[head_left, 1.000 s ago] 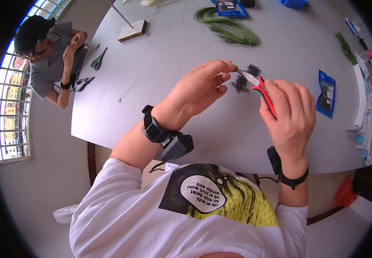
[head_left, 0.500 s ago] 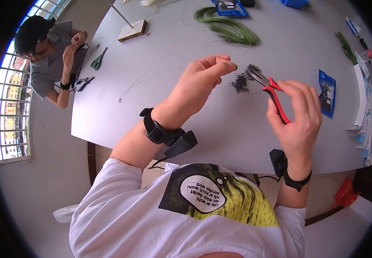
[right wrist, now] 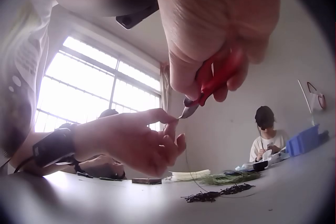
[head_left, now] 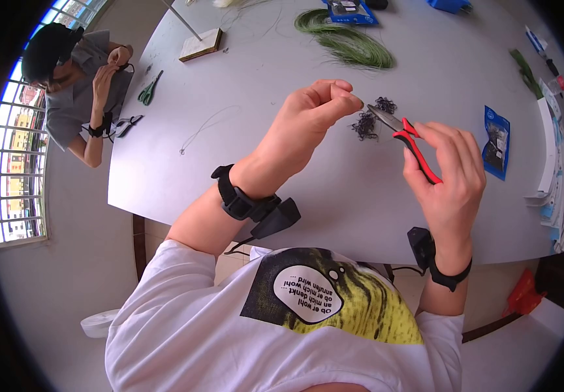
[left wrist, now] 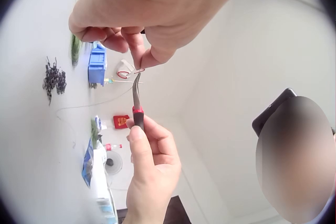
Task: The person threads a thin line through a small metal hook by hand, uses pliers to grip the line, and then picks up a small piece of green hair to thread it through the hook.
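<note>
In the head view, the left hand (head_left: 305, 127) pinches a very small item between thumb and forefinger, mostly hidden by the fingertips. Red-and-black pliers (head_left: 419, 153) are gripped in the right hand (head_left: 455, 176), their tips close to the left fingertips. The left wrist view has the curved jaws of the pliers (left wrist: 137, 98) right by the pinched fingertips, and a thin strand (left wrist: 86, 107) trails from there. Dark curly pieces (head_left: 364, 124) lie on the table beneath the plier tips. From the right wrist view, the strand (right wrist: 190, 169) hangs near the left hand (right wrist: 131, 142).
Green strands (head_left: 354, 49) lie beyond the hands, beside a blue packet (head_left: 350, 12). Another blue packet (head_left: 496, 144) is at the right, near paper strips (head_left: 546, 144). On the left are a thin loop (head_left: 203, 130), a rod's wooden base (head_left: 202, 47), green scissors (head_left: 150, 89) and a seated person (head_left: 79, 78).
The right hand and pliers moved right, away from the left fingertips, then slightly back left toward them. The left hand turned, its fingers curling more.
</note>
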Demonstrator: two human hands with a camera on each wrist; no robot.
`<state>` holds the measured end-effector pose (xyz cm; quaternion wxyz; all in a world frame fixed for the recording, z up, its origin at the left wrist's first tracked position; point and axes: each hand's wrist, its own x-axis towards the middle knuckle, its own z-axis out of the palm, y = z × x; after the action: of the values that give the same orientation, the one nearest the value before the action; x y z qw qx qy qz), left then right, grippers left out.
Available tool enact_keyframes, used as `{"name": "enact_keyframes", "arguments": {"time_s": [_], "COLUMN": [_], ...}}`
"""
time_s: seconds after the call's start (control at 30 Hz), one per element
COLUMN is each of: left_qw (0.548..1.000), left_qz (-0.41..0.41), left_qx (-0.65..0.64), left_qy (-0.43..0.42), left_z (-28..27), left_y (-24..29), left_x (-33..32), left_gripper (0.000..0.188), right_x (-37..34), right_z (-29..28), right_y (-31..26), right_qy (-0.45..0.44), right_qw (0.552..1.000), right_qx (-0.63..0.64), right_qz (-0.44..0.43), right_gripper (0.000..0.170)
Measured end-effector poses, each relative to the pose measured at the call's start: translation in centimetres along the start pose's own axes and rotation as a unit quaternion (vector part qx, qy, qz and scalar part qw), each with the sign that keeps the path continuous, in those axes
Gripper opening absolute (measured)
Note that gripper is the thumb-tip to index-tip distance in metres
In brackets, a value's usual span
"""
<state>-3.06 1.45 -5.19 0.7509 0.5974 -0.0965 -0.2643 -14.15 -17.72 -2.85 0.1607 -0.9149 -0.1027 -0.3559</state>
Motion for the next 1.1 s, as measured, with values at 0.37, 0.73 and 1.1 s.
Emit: {"name": "enact_keyframes", "arguments": {"time_s": [0.37,0.73,1.1], "left_qw": [0.999,0.996,0.963], "left_qz": [0.009,0.075,0.21], "left_qx": [0.041,0.042,0.168], "left_qy": [0.011,0.023,-0.013], "left_z": [-0.1,-0.3,-0.6], "left_y": [-0.4,0.2,0.7], "left_x": [0.1,0.1,0.1], "left_gripper": [0.014,0.008,0.011], "right_x": [-0.5,-0.6,-2.9], "right_z": [-0.3,-2.4,1.0], "right_y": [-0.1,-0.6,-0.8], "right_qy": [0.006,-0.1,-0.286], "right_qw": [0.999,0.982,0.951], "right_qx": [-0.044,0.139,0.112], "right_qz": [0.017,0.076,0.033], "right_gripper": [0.032,0.029,0.028]}}
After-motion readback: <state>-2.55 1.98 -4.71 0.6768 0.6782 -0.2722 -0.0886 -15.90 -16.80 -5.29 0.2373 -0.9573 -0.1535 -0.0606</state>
